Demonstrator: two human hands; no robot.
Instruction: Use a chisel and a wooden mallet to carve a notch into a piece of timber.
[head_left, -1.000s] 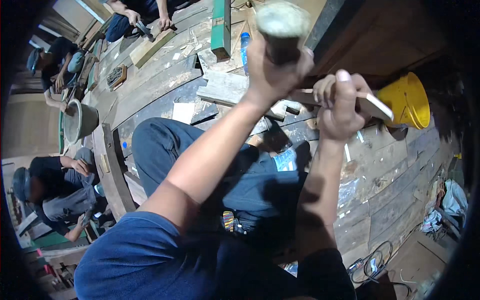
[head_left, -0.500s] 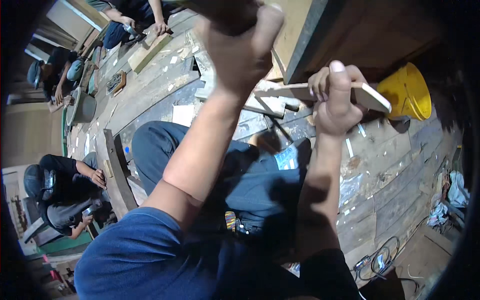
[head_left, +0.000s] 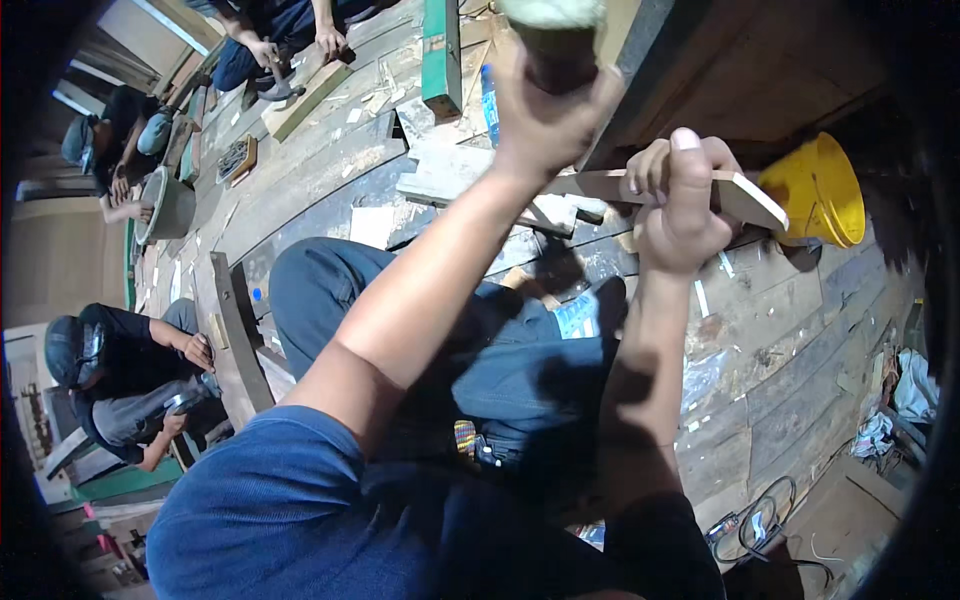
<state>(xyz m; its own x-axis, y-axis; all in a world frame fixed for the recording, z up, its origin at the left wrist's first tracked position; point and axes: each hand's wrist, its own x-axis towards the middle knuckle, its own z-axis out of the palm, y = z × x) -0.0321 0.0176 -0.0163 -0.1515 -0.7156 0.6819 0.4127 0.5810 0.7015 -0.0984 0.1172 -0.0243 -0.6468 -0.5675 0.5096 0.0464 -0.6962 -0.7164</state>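
Note:
My left hand (head_left: pixel 545 135), raised at the top centre, is closed around a thick dark wooden-looking tool (head_left: pixel 562 58) with a pale, worn end. Its full shape is cut off by the frame's upper edge, so I cannot tell its kind. My right hand (head_left: pixel 685 205) grips a flat wooden board (head_left: pixel 752 202) near its right end, thumb pointing up. The board's other end runs left and passes behind my left hand. Behind both hands stands a large brown wooden panel (head_left: pixel 740 85).
A yellow bucket (head_left: pixel 840 190) stands right of the board. Pale wood offcuts (head_left: pixel 450 172), a green-painted beam (head_left: pixel 440 60) and a blue-labelled bottle (head_left: pixel 489 100) lie beyond my knee. Several people work at left, one with a hammer (head_left: pixel 280 88). A coiled cable (head_left: pixel 765 520) lies lower right.
My left hand and its tool have swung to the right, uncovering the green beam and the bottle. The right hand and board have barely shifted.

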